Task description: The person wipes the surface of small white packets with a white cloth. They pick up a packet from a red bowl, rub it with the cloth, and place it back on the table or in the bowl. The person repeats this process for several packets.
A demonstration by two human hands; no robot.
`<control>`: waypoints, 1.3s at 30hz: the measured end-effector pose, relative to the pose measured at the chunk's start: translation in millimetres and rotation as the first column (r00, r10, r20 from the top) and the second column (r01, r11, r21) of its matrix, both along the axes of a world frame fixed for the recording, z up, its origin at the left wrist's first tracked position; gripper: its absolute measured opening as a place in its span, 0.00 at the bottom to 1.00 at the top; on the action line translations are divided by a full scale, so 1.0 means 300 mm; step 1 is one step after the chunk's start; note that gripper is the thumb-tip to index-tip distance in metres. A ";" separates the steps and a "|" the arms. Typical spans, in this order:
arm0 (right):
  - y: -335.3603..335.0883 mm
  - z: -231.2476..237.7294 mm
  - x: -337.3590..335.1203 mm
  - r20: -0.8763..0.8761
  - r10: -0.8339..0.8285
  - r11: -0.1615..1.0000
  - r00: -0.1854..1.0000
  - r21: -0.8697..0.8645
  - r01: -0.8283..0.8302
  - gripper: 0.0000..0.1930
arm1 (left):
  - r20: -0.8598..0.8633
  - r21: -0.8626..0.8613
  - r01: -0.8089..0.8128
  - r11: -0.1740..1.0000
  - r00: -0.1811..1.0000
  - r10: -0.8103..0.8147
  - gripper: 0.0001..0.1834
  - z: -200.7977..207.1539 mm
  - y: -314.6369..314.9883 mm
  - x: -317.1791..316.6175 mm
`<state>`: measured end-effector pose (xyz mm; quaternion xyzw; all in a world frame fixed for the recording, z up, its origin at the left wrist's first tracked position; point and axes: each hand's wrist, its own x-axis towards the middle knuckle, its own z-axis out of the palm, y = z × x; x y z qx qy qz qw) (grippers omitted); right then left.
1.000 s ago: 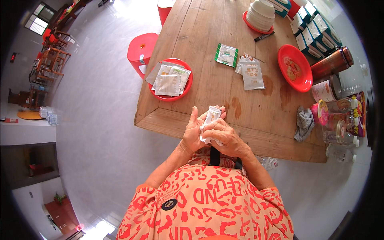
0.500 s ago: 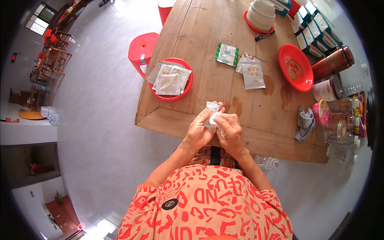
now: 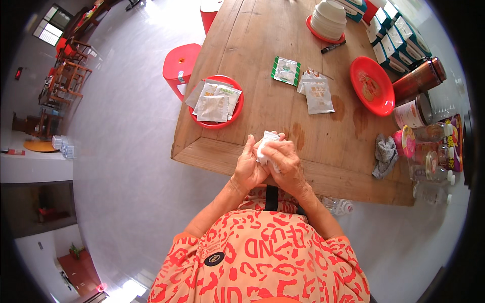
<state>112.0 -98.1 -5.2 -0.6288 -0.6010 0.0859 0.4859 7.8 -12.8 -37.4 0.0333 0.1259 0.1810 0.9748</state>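
Note:
Close to the table's front edge, my left hand (image 3: pixel 248 169) holds a small white-and-silver sachet (image 3: pixel 271 135) on its fingers, its thumb lifted away. My right hand (image 3: pixel 286 160) presses a crumpled white tissue (image 3: pixel 262 152) onto the sachet with bent fingers. Most of the sachet is covered by the tissue and hand. Beyond and to the left, a red plate (image 3: pixel 237 112) carries several flat packets (image 3: pixel 212 108). Farther off lie a green-edged packet (image 3: pixel 286 70) and an overlapping pair of silvery packets (image 3: pixel 319 97).
A red oval tray (image 3: pixel 373 86), a grey cloth (image 3: pixel 385 155) and several clear bottles (image 3: pixel 432 174) line the right side of the wooden table (image 3: pixel 242 65). White bowls (image 3: pixel 328 20) are stacked at the back, near a black marker (image 3: pixel 333 47). A red stool (image 3: pixel 181 64) stands left.
My left thumb has lifted off the sachet. The right hand has moved slightly up and left with the tissue, which now covers more of the sachet.

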 end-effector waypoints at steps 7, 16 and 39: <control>0.053 0.013 -0.007 0.116 -0.060 0.997 0.991 0.065 0.053 0.14 | -0.058 0.058 -0.010 0.998 0.998 0.013 0.39 0.048 -0.017 0.009; 0.113 0.002 0.023 0.199 -0.259 0.966 0.945 0.033 0.258 0.15 | -0.171 0.092 -0.015 0.996 0.985 0.031 0.39 0.001 -0.013 0.010; 0.076 -0.014 0.004 0.009 -0.204 0.979 0.979 0.007 0.204 0.18 | 0.011 -0.044 -0.014 0.999 1.000 0.015 0.30 -0.024 0.011 0.005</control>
